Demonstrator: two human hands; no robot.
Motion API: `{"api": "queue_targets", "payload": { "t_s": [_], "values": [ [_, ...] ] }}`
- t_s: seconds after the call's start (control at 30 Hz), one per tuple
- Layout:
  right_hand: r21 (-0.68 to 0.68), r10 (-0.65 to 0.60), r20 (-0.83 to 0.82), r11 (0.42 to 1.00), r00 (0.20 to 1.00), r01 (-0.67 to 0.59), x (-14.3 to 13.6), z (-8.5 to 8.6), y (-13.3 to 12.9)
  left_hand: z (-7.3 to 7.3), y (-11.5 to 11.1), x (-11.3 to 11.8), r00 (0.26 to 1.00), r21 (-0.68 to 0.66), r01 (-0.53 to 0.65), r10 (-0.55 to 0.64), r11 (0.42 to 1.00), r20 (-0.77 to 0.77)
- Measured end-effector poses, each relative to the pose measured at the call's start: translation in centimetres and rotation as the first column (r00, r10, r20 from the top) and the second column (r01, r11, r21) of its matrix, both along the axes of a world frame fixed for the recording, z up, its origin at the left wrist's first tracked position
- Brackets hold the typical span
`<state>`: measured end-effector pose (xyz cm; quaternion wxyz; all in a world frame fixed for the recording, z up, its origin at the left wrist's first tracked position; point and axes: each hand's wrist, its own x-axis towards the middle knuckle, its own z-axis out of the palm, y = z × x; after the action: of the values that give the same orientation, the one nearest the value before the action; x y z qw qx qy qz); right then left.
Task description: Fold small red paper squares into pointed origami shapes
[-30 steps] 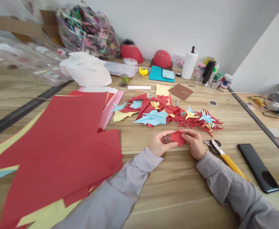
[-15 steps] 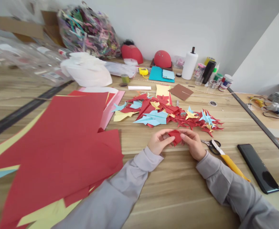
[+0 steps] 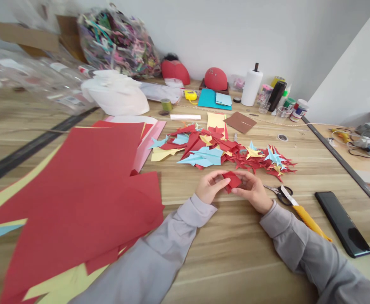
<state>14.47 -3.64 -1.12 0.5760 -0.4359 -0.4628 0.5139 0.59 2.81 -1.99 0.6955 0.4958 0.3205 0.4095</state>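
Note:
A small folded piece of red paper [image 3: 235,180] is held between both hands above the wooden table. My left hand [image 3: 210,186] pinches its left side, thumb on top. From the other side my right hand [image 3: 254,190] grips it, with the thumb at its lower right edge and the fingers behind it, partly hidden. Just beyond the hands lies a pile of folded paper shapes [image 3: 200,156], mostly red with some blue and yellow. To the right of my right hand are black-handled scissors [image 3: 283,195] and a yellow utility knife [image 3: 308,218].
Large red paper sheets [image 3: 86,202] cover the table's left side, over yellow ones. A black phone [image 3: 342,223] lies at the right. Farther back stand a white bottle [image 3: 251,87], small jars [image 3: 299,110], a brown paper square [image 3: 240,122] and a bulging plastic bag [image 3: 115,42].
My right thumb has slid from the top of the red paper down to its lower edge. The paper has turned slightly, and more of its right side shows.

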Motion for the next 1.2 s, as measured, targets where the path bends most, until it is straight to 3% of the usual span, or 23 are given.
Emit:
{"api": "queue_targets", "payload": {
  "t_s": [0.13, 0.33, 0.73, 0.9, 1.2],
  "values": [
    [-0.012, -0.041, 0.050, 0.999, 0.998, 0.042, 0.14, -0.02, -0.01, 0.19, -0.12, -0.02, 1.000, 0.003, -0.023, 0.023, 1.000, 0.000],
    [-0.037, -0.135, 0.128, 0.989, 0.982, 0.141, 0.40, -0.31, 0.06, 0.08, -0.29, -0.11, 0.998, 0.030, 0.057, -0.057, 0.998, -0.020],
    [0.017, -0.014, 0.055, 1.000, 0.998, 0.013, -0.02, -0.27, -0.03, -0.16, -0.25, 0.07, 0.992, 0.167, -0.015, 0.036, 0.986, -0.121],
    [0.002, -0.056, 0.124, 0.998, 0.991, 0.056, 0.11, -0.70, -0.06, -0.53, -0.36, 0.04, 0.994, 0.271, 0.044, -0.016, 0.962, -0.106],
    [0.036, -0.111, 0.167, 0.994, 0.980, 0.107, 0.05, -0.50, -0.09, -0.51, -0.50, 0.02, 0.992, 0.332, -0.022, 0.062, 0.943, -0.111]
  ]
}}
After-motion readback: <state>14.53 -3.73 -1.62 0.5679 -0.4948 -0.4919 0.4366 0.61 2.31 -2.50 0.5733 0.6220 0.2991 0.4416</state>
